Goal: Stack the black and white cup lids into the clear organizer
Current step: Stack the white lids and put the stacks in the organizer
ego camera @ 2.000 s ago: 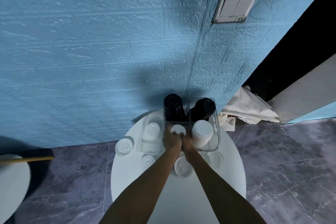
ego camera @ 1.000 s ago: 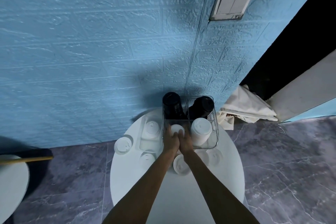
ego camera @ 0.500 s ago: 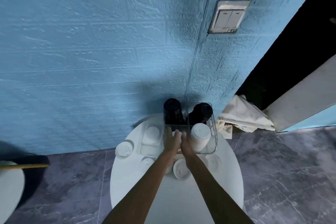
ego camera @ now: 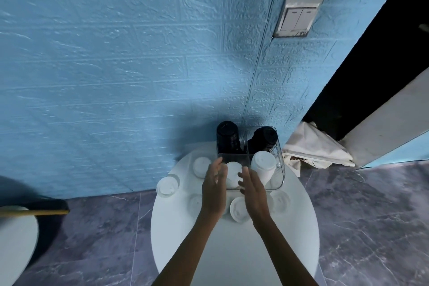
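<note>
Flanking: left hand (ego camera: 214,189), right hand (ego camera: 253,190) beside short white lid stack (ego camera: 232,173)
Fingers: both straight, holding nothing
Stack: near-left compartment, clear plastic organizer (ego camera: 279,169)

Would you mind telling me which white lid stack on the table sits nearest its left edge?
The white stack at the table's far-left rim; every other loose white stack lies nearer the clear organizer.

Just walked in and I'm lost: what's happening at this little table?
A person is sorting cup lids into a clear organizer on a round white table. Both hands, left and right, flank a white stack in its near left compartment, fingers open. Black stacks fill the back; loose white lids wait on the table.
</note>
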Demonstrator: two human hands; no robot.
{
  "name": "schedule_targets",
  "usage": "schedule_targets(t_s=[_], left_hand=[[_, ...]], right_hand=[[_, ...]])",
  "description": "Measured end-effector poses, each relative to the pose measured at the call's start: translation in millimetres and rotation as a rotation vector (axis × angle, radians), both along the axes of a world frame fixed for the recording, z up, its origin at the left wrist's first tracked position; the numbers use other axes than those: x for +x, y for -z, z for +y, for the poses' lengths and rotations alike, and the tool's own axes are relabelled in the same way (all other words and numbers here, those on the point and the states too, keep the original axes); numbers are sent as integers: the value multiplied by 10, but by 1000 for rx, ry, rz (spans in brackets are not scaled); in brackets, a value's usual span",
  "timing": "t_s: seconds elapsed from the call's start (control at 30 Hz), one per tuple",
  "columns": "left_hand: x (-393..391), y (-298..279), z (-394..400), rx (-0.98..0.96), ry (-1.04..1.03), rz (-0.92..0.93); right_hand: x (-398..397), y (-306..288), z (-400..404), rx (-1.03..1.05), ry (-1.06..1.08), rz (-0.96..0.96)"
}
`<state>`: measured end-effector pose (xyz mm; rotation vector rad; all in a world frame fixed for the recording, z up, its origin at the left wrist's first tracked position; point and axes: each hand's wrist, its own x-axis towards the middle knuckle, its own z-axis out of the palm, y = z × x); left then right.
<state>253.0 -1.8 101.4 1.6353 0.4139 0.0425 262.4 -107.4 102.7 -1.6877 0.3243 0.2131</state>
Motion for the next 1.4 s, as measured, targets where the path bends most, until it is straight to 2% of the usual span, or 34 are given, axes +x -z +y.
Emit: schedule_targets(t_s=[0.13,0.4,0.67,0.87,1.1,1.4], left_hand=[[-473,105,8,45,-99,13],[-1075,785,-120,300,19,54],[-945,1404,-157,498,-28,-170],[-1007,1696,-156,553,12,-341],[-1382,1967,-208,661,19,-425],[-1890,2246,-460,650,-41,-346]], right_hand=[[-368,47,-118,-42,-22,-21],[-839,558,-490,-175,-137,-48],[-754,1258,-620,-235,-287,-270],[-810,1530,-635,-254,-377,-478],[-1233,1782,-773,-333,-418,-631],[-1664,2119,-975,-391,-440,-567]])
